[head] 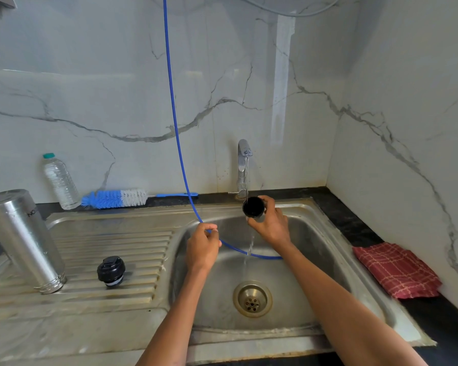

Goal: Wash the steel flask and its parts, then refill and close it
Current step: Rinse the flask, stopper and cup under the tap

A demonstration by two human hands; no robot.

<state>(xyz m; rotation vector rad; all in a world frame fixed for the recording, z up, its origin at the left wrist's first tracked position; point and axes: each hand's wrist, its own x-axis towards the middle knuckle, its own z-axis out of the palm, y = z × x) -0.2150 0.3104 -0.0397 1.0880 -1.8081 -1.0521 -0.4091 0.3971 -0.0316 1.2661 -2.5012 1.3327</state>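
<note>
Blue tube (180,154) hangs across the basin (315,260), cutting between drainboard (90,247) and tap (242,167). Flask (24,239) and stopper (111,271) crowd the drainboard's left; its front lies open.

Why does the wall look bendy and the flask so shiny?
Head view: the wide-angle lens bows the wall and tips the flask near the edges; light glares in bright streaks off the flask and the sink; the middle, with the cup, is sharp.
</note>
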